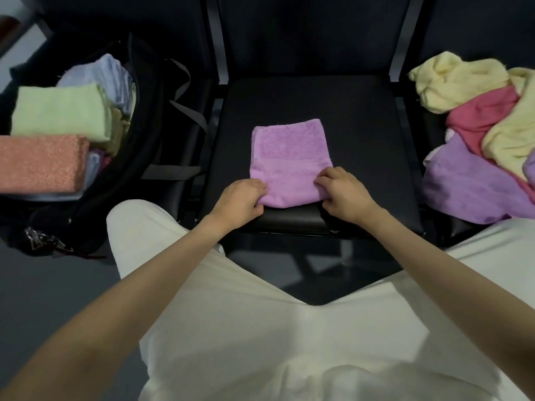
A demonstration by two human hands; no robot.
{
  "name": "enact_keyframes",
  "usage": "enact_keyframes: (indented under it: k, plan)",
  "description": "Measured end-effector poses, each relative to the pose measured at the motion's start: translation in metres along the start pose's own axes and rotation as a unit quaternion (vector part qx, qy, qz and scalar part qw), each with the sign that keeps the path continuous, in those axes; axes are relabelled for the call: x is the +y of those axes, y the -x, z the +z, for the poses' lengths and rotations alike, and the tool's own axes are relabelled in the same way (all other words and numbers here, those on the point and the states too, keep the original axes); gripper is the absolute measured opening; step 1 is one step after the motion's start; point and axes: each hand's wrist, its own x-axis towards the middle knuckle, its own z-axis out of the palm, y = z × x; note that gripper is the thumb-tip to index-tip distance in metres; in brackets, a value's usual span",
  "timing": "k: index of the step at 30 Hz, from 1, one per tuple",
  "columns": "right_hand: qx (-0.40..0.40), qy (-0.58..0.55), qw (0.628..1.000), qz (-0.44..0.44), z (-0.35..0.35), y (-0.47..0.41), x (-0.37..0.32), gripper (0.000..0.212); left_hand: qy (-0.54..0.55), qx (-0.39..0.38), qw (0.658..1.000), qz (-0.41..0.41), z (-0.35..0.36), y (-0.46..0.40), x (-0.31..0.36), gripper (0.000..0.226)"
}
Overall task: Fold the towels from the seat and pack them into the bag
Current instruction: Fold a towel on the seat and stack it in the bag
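A purple towel (289, 153), partly folded into a narrow rectangle, lies on the middle black seat (362, 134). My left hand (241, 199) grips its near left corner. My right hand (343, 189) grips its near right corner, fingers curled over the edge. The black bag (144, 117) stands open on the left seat and holds folded towels: a light green one (58, 111), a pink one (40, 163) and a pale blue one (98, 70). Unfolded towels are heaped on the right seat: yellow (451, 79), pink (480, 114) and purple (469, 186).
The seats are a row of black chairs with dark backrests (304, 33) behind them. Grey bag straps (188, 111) hang between the bag and the middle seat. My white trousers (260, 328) fill the foreground, and the dark floor (52, 285) lies at the lower left.
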Motion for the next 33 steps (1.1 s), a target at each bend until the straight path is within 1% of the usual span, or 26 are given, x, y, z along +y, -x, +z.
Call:
enact_keyframes:
  k: [2,4,7,9,12,14,17,19,21,22,24,25,27,30,31,33]
  plan:
    - [0.028,-0.024,0.999,0.005,-0.003,0.002,-0.001,0.03,0.04,0.014,0.998,-0.038,-0.008,0.002,0.003,0.01]
    - [0.062,-0.116,0.99,0.045,-0.011,0.009,-0.004,0.016,0.106,0.045,0.991,-0.071,-0.021,0.006,0.005,0.016]
    - [0.102,-0.291,0.945,0.106,-0.026,0.021,-0.01,0.005,0.226,0.075,0.966,-0.103,-0.042,0.016,0.008,0.026]
    - [0.118,-0.366,0.916,0.118,-0.033,0.024,-0.014,0.006,0.281,0.074,0.95,-0.115,-0.053,0.019,0.008,0.028]
    - [0.128,-0.437,0.879,0.14,-0.036,0.018,-0.017,0.01,0.315,0.081,0.935,-0.141,-0.06,0.013,0.003,0.019]
    - [0.136,-0.475,0.852,0.175,-0.032,0.01,-0.017,0.011,0.33,0.096,0.924,-0.167,-0.058,0.004,-0.001,0.018]
    - [0.171,-0.511,0.809,0.237,-0.024,-0.006,-0.016,0.014,0.371,0.127,0.893,-0.22,-0.05,-0.017,-0.008,0.012]
    - [0.188,-0.517,0.791,0.269,-0.02,-0.019,-0.014,0.019,0.396,0.144,0.869,-0.259,-0.043,-0.031,-0.012,0.017]
    - [0.18,-0.519,0.782,0.295,-0.013,-0.032,-0.009,0.024,0.41,0.149,0.849,-0.298,-0.035,-0.044,-0.016,0.029]
    - [0.171,-0.516,0.782,0.304,-0.01,-0.038,-0.006,0.027,0.416,0.144,0.841,-0.315,-0.031,-0.048,-0.018,0.036]
    - [0.15,-0.489,0.799,0.315,-0.005,-0.045,0.0,0.031,0.431,0.123,0.828,-0.336,-0.024,-0.053,-0.02,0.055]
    - [0.141,-0.471,0.809,0.321,-0.003,-0.047,0.002,0.034,0.434,0.115,0.827,-0.338,-0.021,-0.053,-0.021,0.064]
    - [0.131,-0.436,0.827,0.329,0.001,-0.046,0.005,0.037,0.41,0.108,0.84,-0.34,-0.017,-0.049,-0.02,0.076]
    - [0.114,-0.343,0.872,0.331,0.01,-0.038,0.006,0.046,0.325,0.088,0.867,-0.367,-0.011,-0.036,-0.018,0.077]
    - [0.104,-0.307,0.887,0.328,0.014,-0.036,0.006,0.049,0.307,0.072,0.871,-0.376,-0.009,-0.032,-0.018,0.072]
    - [0.073,-0.264,0.906,0.324,0.018,-0.032,0.0,0.048,0.287,0.033,0.873,-0.393,-0.004,-0.028,-0.017,0.059]
